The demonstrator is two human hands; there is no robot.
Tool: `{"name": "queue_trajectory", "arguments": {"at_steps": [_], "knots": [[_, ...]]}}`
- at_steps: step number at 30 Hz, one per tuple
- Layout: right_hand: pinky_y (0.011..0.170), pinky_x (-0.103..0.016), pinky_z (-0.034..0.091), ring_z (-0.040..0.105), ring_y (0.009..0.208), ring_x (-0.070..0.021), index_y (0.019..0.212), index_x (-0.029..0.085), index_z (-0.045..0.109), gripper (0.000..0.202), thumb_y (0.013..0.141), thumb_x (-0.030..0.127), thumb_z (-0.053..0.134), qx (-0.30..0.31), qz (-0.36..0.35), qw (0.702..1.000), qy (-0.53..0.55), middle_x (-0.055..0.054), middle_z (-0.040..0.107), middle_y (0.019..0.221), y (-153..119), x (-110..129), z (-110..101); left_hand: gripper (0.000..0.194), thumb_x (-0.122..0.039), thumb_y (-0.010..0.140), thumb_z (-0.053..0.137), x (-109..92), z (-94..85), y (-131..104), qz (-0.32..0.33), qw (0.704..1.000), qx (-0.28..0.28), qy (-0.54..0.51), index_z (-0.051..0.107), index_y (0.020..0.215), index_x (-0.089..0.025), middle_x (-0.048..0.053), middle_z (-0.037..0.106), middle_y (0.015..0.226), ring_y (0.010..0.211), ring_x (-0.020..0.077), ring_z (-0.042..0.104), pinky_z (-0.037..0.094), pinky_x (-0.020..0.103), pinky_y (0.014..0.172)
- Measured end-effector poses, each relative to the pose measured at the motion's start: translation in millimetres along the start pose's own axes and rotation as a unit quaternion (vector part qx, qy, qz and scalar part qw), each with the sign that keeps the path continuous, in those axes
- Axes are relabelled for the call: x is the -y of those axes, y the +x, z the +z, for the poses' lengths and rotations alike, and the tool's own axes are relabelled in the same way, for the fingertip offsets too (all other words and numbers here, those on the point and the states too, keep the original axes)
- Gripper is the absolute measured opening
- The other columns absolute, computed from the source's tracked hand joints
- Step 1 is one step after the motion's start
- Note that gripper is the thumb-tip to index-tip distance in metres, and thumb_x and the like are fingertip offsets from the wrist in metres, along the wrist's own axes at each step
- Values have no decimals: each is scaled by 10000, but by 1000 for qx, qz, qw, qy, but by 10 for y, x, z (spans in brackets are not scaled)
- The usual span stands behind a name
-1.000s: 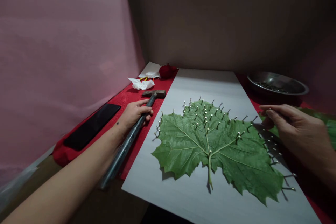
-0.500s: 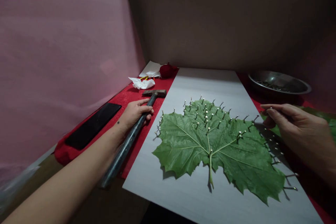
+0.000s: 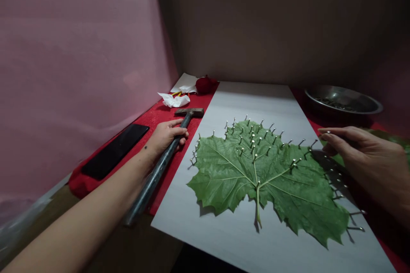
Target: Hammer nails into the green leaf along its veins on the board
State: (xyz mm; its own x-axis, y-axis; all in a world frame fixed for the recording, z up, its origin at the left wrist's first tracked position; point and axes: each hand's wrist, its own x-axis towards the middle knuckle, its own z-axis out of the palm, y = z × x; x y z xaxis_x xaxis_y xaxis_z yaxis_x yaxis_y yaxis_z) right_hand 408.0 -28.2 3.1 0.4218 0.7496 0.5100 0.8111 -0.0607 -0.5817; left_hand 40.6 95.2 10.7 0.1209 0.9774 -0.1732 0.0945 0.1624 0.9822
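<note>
My left hand (image 3: 166, 136) is wrapped round the dark handle of a hammer (image 3: 152, 179), which lies slantwise at the board's left side with its head pointing away. A large green lobed leaf (image 3: 221, 177) is spread on the white board (image 3: 256, 98). Several nails stand upright or leaning along its upper and right edges and veins, one of them at the base of the stem (image 3: 259, 213). My right hand (image 3: 368, 158) hovers by the leaf's upper right edge, thumb and forefinger pinching a nail (image 3: 329, 132); only its shiny head shows.
A metal bowl (image 3: 344, 100) of loose nails stands at the back right, with more green leaf partly hidden behind my right hand. On the red cloth (image 3: 153, 115) at left lie a black phone (image 3: 115, 151), crumpled tissue (image 3: 174, 100) and a red ball-like thing (image 3: 202, 85).
The whole view has shifted very slightly. Both hands keep their places and grips; the right fingers have barely moved, and the pinched nail's head shows a little more.
</note>
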Motion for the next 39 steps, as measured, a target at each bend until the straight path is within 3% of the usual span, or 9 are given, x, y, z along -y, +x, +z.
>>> {"name": "queue_trajectory", "arguments": {"at_steps": [19,23,26,29,31,34,39], "knots": [[631,-381,499,668,669,-257,890,233,714,453,580,532,576,17,94,995,-10,-41,708,712,8,80,-20,551,-93,676,597,-13,9,-15,1,1000,-3,5,500,1217,-56,30,634,631,383,91,505,366,185,308],[631,-380,500,668,673,-251,872,258,713,372,611,502,606,6,109,994,4,-25,697,673,-36,156,-73,518,-93,674,589,0,6,-6,6,1000,1,2,516,1186,-64,24,628,630,383,90,498,364,188,310],[550,-347,491,660,669,-238,847,255,717,306,644,465,627,-33,117,992,20,-34,706,717,-62,297,-153,426,-82,684,582,25,1,9,11,1000,3,-2,555,1109,-80,16,622,615,383,90,500,358,190,313],[379,-306,402,548,452,-170,831,262,725,288,652,474,646,-38,107,993,9,-30,696,681,-43,504,-213,300,-85,731,586,43,-1,19,10,1000,3,1,575,1031,-99,-6,604,602,383,79,488,353,186,327],[337,-288,355,469,378,-133,826,243,729,300,643,470,661,2,80,997,20,-30,668,607,-4,673,-204,204,-154,808,580,48,-3,21,4,1000,5,7,576,1009,-113,-15,595,644,414,67,485,376,183,362],[400,-257,404,565,480,-146,819,192,718,334,647,469,644,105,5,992,69,-46,659,587,69,953,-79,212,-279,873,544,53,-6,23,-6,1000,12,18,575,1018,-127,7,605,785,542,79,540,463,215,471],[466,-242,442,548,471,-109,794,189,674,228,701,377,584,281,-56,946,150,1,631,552,138,1352,358,289,-298,868,550,52,-9,23,-15,999,22,31,560,1109,-140,70,613,1011,793,158,613,533,331,661]]}}
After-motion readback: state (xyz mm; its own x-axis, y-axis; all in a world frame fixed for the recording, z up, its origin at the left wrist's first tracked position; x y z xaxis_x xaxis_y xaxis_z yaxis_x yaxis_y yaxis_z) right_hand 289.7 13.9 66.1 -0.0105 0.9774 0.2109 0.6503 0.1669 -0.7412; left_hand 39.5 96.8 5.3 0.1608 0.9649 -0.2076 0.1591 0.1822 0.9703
